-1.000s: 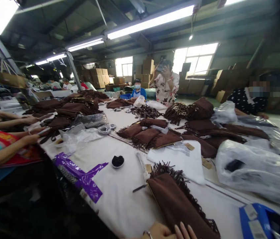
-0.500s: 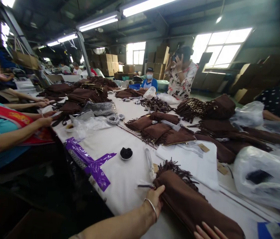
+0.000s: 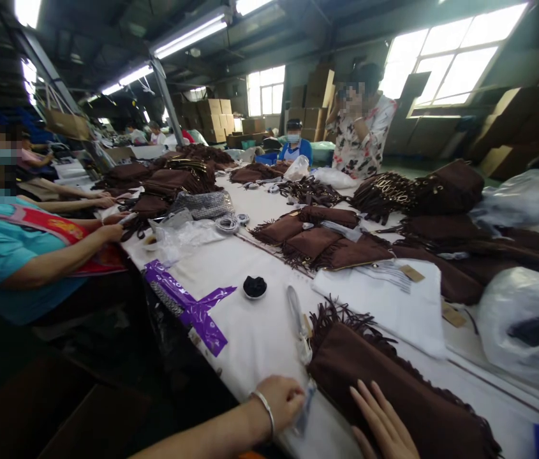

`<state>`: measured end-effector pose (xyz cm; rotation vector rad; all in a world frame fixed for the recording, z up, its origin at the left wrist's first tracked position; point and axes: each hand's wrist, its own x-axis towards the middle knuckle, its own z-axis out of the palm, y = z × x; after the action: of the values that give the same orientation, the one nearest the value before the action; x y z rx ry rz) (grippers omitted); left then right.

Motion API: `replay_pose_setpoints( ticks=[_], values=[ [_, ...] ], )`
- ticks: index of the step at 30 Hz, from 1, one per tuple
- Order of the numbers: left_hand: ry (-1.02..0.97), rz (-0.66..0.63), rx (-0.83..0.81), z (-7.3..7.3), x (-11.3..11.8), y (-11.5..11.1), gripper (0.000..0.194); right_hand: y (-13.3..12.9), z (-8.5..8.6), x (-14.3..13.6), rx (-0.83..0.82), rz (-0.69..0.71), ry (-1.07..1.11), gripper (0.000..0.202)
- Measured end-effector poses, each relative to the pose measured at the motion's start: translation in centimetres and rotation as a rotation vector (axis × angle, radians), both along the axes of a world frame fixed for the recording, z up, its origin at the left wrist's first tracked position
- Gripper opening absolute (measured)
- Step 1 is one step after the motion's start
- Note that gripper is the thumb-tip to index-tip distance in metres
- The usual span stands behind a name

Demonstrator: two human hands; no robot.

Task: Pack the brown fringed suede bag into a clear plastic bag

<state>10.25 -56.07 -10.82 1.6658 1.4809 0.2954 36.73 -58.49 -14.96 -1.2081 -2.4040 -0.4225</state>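
A dark brown fringed bag (image 3: 393, 376) lies flat on the white-covered table (image 3: 250, 344) in front of me. My right hand (image 3: 384, 424) rests on its near side with the fingers spread. Left of the bag, my left hand (image 3: 281, 405), with a bangle on the wrist, is closed beside a small clear and bluish item (image 3: 305, 408); what its fingers hold, if anything, is hidden. A pale strap-like item (image 3: 295, 312) lies just beyond the bag's left end.
A small dish of black material (image 3: 254, 287) sits beyond my left hand. Purple tape (image 3: 202, 309) runs along the table's left edge. Brown bags (image 3: 312, 239), a white cloth (image 3: 393, 299) and plastic bags (image 3: 522, 338) lie ahead and right. A person in turquoise (image 3: 6, 255) works at left.
My left hand has left the bag's end and closed beside it. The bag now lies flatter with its far fringe showing. My right hand has come further into view, fingers spread on the bag.
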Motion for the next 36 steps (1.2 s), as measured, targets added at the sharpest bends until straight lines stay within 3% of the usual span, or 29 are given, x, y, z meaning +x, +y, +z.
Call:
replay_pose_setpoints(
  ticks=[2,4,8,10,12,15,19,22,25,28,32,36],
  values=[
    [-0.084,-0.072,-0.095,-0.9,1.2,-0.1,0.030,1.6,-0.2,-2.5,0.013,0.001,0.003,0.061],
    [-0.120,-0.063,-0.089,-1.1,1.5,0.5,0.032,2.7,-1.2,-4.2,0.041,-0.015,-0.027,0.062],
    [-0.049,0.027,0.309,1.0,-0.1,4.9,0.024,3.4,-3.9,-5.3,0.158,-0.006,-0.157,0.053],
    [0.051,-0.069,0.533,2.2,-0.4,8.2,0.022,3.4,-4.6,-5.0,0.208,0.007,-0.183,0.049],
    [0.179,-0.222,0.619,2.8,0.3,11.7,0.020,3.5,-4.9,-4.6,0.217,0.012,-0.200,0.048],
    [0.296,-0.329,0.539,2.2,2.2,16.0,0.002,3.5,-4.7,-4.3,0.209,0.020,-0.220,0.048],
    [0.351,-0.377,0.420,0.4,4.0,19.3,0.022,3.3,-4.6,-4.3,0.127,0.016,-0.213,0.049],
    [0.336,-0.462,0.350,0.3,3.5,20.5,0.031,3.1,-4.7,-4.2,0.053,0.009,-0.191,0.051],
    [0.279,-0.552,0.344,2.0,1.7,20.4,0.028,3.0,-4.6,-4.2,0.015,0.011,-0.158,0.053],
    [0.198,-0.583,0.430,4.6,-0.5,18.5,0.010,2.9,-4.2,-4.4,-0.015,0.006,-0.121,0.055],
    [0.090,-0.587,0.637,7.1,-2.9,13.2,0.016,2.4,-3.2,-4.8,-0.058,0.001,-0.066,0.059],
    [0.054,-0.497,0.720,7.6,-4.3,6.6,0.025,1.7,-1.7,-4.9,-0.172,-0.030,0.154,0.057]
  ],
)
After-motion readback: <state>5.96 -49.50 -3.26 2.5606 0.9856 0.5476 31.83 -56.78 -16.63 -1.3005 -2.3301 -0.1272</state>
